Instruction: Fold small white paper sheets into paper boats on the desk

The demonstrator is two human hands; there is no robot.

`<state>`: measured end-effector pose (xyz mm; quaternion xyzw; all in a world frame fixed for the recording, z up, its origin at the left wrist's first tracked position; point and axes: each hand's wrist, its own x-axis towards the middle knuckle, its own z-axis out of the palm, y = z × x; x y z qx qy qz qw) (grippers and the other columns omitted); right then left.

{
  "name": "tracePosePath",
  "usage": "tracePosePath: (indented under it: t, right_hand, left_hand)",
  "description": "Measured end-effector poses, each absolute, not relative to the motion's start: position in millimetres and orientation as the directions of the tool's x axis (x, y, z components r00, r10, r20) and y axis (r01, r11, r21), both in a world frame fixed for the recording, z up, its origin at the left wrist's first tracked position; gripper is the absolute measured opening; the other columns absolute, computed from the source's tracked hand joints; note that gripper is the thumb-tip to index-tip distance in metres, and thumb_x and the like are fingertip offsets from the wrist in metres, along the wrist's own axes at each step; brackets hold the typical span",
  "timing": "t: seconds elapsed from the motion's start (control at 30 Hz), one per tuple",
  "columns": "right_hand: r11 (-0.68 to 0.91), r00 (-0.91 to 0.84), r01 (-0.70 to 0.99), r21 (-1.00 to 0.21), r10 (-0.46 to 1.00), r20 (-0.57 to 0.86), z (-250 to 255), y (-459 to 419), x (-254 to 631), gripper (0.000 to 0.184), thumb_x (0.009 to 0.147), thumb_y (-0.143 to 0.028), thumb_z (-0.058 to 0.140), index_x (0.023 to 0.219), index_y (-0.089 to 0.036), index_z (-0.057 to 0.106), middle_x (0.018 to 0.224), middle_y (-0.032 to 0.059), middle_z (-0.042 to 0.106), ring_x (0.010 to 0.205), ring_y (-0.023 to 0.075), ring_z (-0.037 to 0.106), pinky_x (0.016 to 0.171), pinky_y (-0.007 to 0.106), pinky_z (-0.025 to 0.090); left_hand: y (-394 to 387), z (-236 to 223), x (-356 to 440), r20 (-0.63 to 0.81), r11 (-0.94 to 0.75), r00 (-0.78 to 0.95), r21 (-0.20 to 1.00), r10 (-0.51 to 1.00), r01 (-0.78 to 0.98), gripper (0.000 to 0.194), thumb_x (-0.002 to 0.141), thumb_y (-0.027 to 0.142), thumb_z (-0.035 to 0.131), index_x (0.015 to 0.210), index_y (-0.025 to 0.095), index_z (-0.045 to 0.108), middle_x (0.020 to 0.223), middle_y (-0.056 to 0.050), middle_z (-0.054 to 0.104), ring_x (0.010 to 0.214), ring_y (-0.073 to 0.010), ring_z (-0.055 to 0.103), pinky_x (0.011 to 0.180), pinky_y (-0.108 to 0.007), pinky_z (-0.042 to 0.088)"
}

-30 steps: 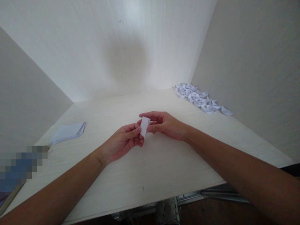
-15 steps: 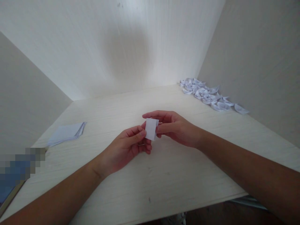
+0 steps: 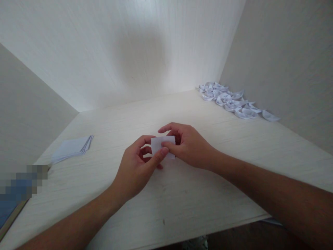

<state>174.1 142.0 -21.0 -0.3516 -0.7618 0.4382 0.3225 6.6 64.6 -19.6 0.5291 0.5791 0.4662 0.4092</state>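
Observation:
A small folded piece of white paper is held above the middle of the table, its long side running left to right. My left hand pinches it from the left, thumb on the near face and fingers behind. From the right, my right hand grips it with the thumb pressed on its face and the index finger stretched out above. The two thumbs nearly meet on the paper. Most of its back is hidden by my fingers.
Several folded white paper pieces lie heaped at the back right along the side wall. A stack of flat white paper sheets rests on the left of the pale table. Walls enclose the back and sides.
The folded paper has turned from upright to lying lengthwise and moved slightly left. My right thumb has come onto its face, and my left thumb has shifted to its lower edge.

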Motion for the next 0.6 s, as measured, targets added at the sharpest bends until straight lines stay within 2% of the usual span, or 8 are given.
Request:
tracePosePath:
  t: [0.1, 0.17, 0.27, 0.37, 0.43, 0.5, 0.6]
  right_hand:
    - [0.306, -0.600, 0.301, -0.903, 0.797, 0.070, -21.5, 143.3, 175.4, 0.027, 0.082, -0.018, 0.066, 0.109, -0.016, 0.066, 0.075, -0.0001, 0.069, 0.055, 0.0114, 0.060, 0.054, 0.024, 0.044]
    - [0.338, -0.632, 0.350, -0.874, 0.773, 0.046, -22.1, 141.8, 176.0, 0.024, 0.081, -0.018, 0.068, 0.104, -0.016, 0.066, 0.074, -0.0002, 0.069, 0.054, 0.0114, 0.059, 0.055, 0.025, 0.044]
    - [0.474, -0.660, 0.398, -0.786, 0.743, 0.114, -24.3, 135.1, 178.3, 0.019, 0.082, -0.018, 0.071, 0.101, -0.016, 0.069, 0.077, 0.0012, 0.069, 0.064, 0.0136, 0.061, 0.064, 0.027, 0.048]
    - [0.648, -0.742, 0.351, -0.676, 0.633, 0.221, -30.2, 128.6, 184.6, 0.015, 0.085, -0.015, 0.072, 0.100, -0.015, 0.073, 0.099, 0.0077, 0.072, 0.086, 0.0187, 0.065, 0.078, 0.032, 0.053]
    - [0.797, -0.808, 0.257, -0.546, 0.488, 0.331, -35.7, 127.0, 189.7, 0.010, 0.093, -0.016, 0.065, 0.095, -0.015, 0.075, 0.106, 0.0095, 0.072, 0.095, 0.0209, 0.064, 0.085, 0.035, 0.054]
    - [0.877, -0.835, 0.199, -0.437, 0.386, 0.393, -40.9, 126.8, 193.4, 0.015, 0.096, -0.015, 0.062, 0.089, -0.016, 0.075, 0.099, 0.0085, 0.072, 0.091, 0.0206, 0.064, 0.085, 0.037, 0.054]
    - [0.921, -0.834, 0.213, -0.325, 0.345, 0.430, -46.8, 126.1, 194.6, 0.016, 0.095, -0.014, 0.062, 0.085, -0.018, 0.074, 0.091, 0.0075, 0.071, 0.086, 0.0207, 0.063, 0.083, 0.038, 0.055]
  left_hand:
    - [65.5, -18.2, -4.4, -0.019, 0.049, -0.104, 0.953, 0.994, 0.299, 0.030, 0.081, 0.039, 0.080, 0.098, 0.018, 0.066, 0.074, 0.001, 0.068, 0.058, -0.0134, 0.064, 0.049, -0.022, 0.055]
    - [64.7, -17.5, -12.4, -0.106, 0.126, -0.077, 0.929, 0.991, 0.349, 0.028, 0.083, 0.037, 0.077, 0.101, 0.019, 0.065, 0.065, 0.004, 0.064, 0.049, -0.0121, 0.061, 0.044, -0.022, 0.053]
    - [61.3, -15.5, -20.9, -0.247, 0.239, -0.031, 0.889, 0.969, 0.390, 0.026, 0.084, 0.036, 0.073, 0.103, 0.020, 0.065, 0.061, 0.006, 0.062, 0.041, -0.0113, 0.057, 0.039, -0.021, 0.050]
    - [57.7, -12.9, -23.2, -0.335, 0.315, -0.029, 0.850, 0.942, 0.422, 0.027, 0.083, 0.038, 0.071, 0.103, 0.021, 0.066, 0.058, 0.007, 0.060, 0.036, -0.0113, 0.053, 0.030, -0.019, 0.043]
    - [56.3, -12.5, -22.2, -0.317, 0.295, -0.037, 0.825, 0.948, 0.482, 0.023, 0.084, 0.038, 0.068, 0.100, 0.021, 0.068, 0.054, 0.007, 0.058, 0.034, -0.0105, 0.050, 0.028, -0.017, 0.040]
    - [55.0, -14.6, -20.8, -0.225, 0.204, -0.036, 0.790, 0.974, 0.578, 0.018, 0.087, 0.036, 0.066, 0.098, 0.022, 0.070, 0.052, 0.007, 0.058, 0.034, -0.0089, 0.049, 0.028, -0.015, 0.037]
    - [51.0, -21.7, -19.2, -0.034, 0.048, -0.034, 0.704, 0.999, 0.708, 0.014, 0.089, 0.032, 0.068, 0.101, 0.026, 0.071, 0.055, 0.008, 0.059, 0.039, -0.0075, 0.055, 0.035, -0.012, 0.042]
